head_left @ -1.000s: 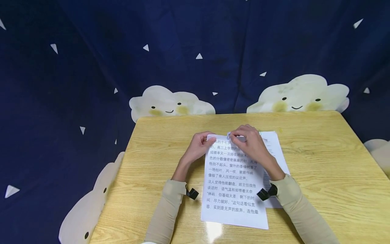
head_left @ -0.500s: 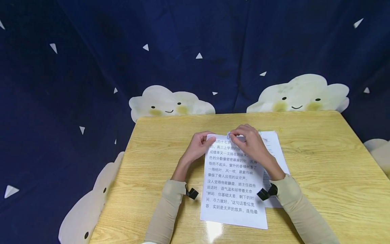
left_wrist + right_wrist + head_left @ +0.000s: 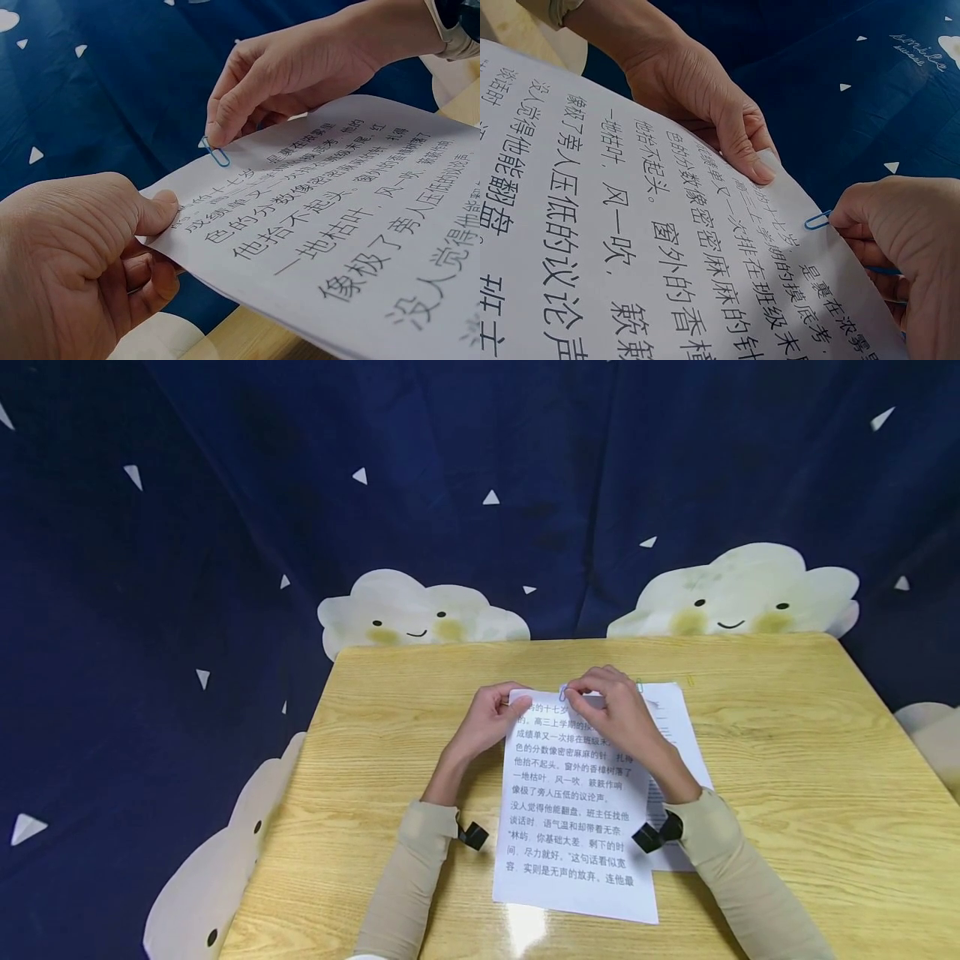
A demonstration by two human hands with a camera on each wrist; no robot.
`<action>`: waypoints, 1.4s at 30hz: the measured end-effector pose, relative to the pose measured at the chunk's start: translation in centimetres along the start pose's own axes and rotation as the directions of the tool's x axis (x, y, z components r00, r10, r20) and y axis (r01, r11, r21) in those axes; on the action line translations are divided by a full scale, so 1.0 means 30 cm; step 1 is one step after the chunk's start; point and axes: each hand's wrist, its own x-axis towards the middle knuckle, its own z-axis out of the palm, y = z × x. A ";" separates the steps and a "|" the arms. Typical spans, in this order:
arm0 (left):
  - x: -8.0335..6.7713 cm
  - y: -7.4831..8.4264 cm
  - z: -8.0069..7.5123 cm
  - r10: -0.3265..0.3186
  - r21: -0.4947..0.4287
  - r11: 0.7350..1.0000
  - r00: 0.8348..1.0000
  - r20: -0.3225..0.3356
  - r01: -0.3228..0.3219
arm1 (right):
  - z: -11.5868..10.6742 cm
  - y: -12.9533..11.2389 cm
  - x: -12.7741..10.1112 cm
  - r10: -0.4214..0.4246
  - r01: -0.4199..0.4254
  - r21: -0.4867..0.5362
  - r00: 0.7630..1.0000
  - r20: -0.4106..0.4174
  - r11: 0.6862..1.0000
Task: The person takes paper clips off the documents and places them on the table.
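A stack of white printed sheets (image 3: 573,802) lies on the wooden table (image 3: 375,760), its far edge lifted. My left hand (image 3: 491,718) pinches the far left corner of the sheets (image 3: 300,240) between thumb and fingers. My right hand (image 3: 611,706) pinches a blue paper clip (image 3: 217,154) on the top edge of the stack; the clip (image 3: 817,220) sticks out past the paper beside my fingertips. The clip (image 3: 562,693) shows small in the head view.
A second sheet (image 3: 678,727) lies under the stack to the right, with a small green clip (image 3: 640,686) at its top edge. Dark blue cloth with cloud prints (image 3: 420,614) hangs behind the table.
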 end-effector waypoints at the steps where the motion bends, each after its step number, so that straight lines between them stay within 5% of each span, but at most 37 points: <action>1: 0.000 0.001 -0.001 0.000 0.000 1.000 1.000 0.001 0.000 | 0.000 0.000 0.000 -0.002 0.002 0.002 1.000 -0.002 1.000; 42: -0.004 -0.001 0.001 -0.015 0.056 0.998 1.000 -0.025 0.016 | -0.031 -0.004 -0.001 0.048 -0.047 0.028 0.999 -0.012 0.998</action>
